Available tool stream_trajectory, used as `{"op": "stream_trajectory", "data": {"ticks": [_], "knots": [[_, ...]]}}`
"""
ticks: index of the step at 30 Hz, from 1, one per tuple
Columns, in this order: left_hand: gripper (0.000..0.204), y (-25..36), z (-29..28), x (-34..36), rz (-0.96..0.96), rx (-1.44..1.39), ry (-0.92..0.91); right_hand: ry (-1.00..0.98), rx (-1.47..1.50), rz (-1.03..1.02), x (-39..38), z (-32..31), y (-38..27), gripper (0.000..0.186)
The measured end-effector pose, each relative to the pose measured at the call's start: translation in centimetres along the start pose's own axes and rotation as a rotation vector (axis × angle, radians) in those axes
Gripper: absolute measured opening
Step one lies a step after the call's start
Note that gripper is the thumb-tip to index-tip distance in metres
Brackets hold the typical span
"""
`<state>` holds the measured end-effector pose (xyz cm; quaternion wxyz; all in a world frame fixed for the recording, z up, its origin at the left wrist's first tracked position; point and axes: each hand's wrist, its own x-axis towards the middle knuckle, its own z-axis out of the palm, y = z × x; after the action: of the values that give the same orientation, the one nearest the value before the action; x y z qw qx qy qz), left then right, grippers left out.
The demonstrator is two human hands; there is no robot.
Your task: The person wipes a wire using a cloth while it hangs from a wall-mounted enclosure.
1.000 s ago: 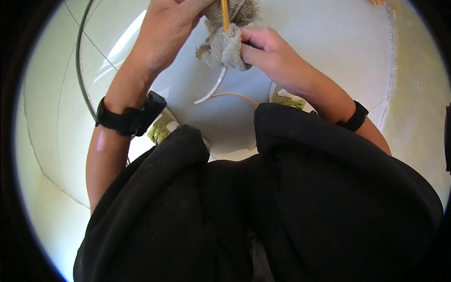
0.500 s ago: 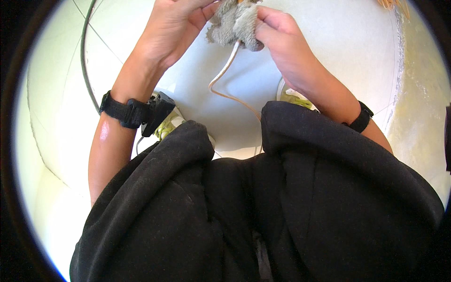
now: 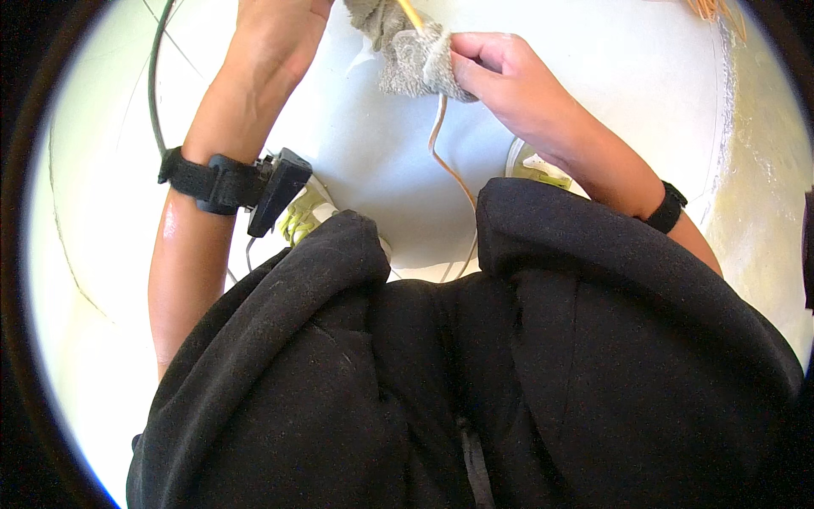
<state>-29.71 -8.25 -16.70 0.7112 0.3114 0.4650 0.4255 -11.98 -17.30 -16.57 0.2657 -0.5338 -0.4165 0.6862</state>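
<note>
A grey terry cloth [image 3: 407, 64] is wrapped around a thin cable [image 3: 449, 165] near the top of the picture. Above the cloth the cable looks yellow; below it, it hangs pale and brownish down between my knees. My right hand [image 3: 500, 72] pinches the cloth's right side between thumb and fingers. My left hand [image 3: 284, 38] is at the upper edge, left of the cloth, and its fingers are cut off by the frame. One end of the cloth stretches up toward it, but whether the hand holds anything is hidden.
Black straps circle both wrists, the left with a black device [image 3: 280, 191]. A dark hose [image 3: 155, 85] curves down the left side. My yellow-green shoes [image 3: 307, 212] stand on the pale tiled floor. Orange strands [image 3: 716, 13] lie at the far right, by a rough wall [image 3: 763, 127].
My left hand has moved left and up, away from the main part of the cloth. The cloth has shifted slightly down and opened out, showing the yellow cable above it.
</note>
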Motion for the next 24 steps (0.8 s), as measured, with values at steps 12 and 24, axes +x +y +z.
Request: {"op": "stream_trajectory", "data": {"ticks": [12,24], "knots": [[0.026,0.4,3.2,-1.5,0.094,0.042,-0.062,-0.119,0.315,0.111,2.1,-1.8,-2.7,0.027],[0.017,0.5,-2.0,0.2,-0.02,0.037,0.048,-0.118,0.159,0.057,1.6,0.4,-1.2,0.027]]}}
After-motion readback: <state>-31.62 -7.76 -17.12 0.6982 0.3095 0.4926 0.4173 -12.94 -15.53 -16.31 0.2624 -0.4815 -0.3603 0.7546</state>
